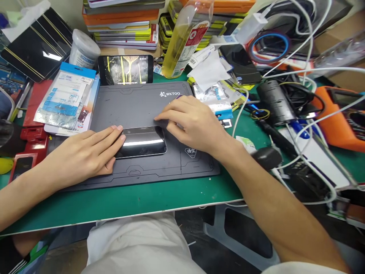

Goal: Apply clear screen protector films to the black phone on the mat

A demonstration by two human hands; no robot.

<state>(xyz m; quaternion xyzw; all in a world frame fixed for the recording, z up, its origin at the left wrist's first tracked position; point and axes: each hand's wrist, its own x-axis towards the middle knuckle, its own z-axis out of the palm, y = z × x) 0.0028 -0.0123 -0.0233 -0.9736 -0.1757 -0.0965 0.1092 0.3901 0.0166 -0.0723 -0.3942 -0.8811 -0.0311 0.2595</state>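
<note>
A dark, glossy smartphone [142, 141] lies on the grey WKTOO work mat [125, 104]. My left hand [88, 154] covers its left end, with fingers laid together over the top and the thumb at the near edge. My right hand [191, 121] hovers over the phone's right end, its fingers bent and drawn together. A small bit of purple shows behind its knuckles, but whatever those fingers hold is mostly hidden.
Behind the mat a second phone [127, 70] stands propped, playing a video. A bottle of yellow liquid [186, 42] is to its right. Plastic packets [67, 93] lie at left. White cables [309, 72], blue tape [269, 46] and an orange device [339, 118] crowd the right.
</note>
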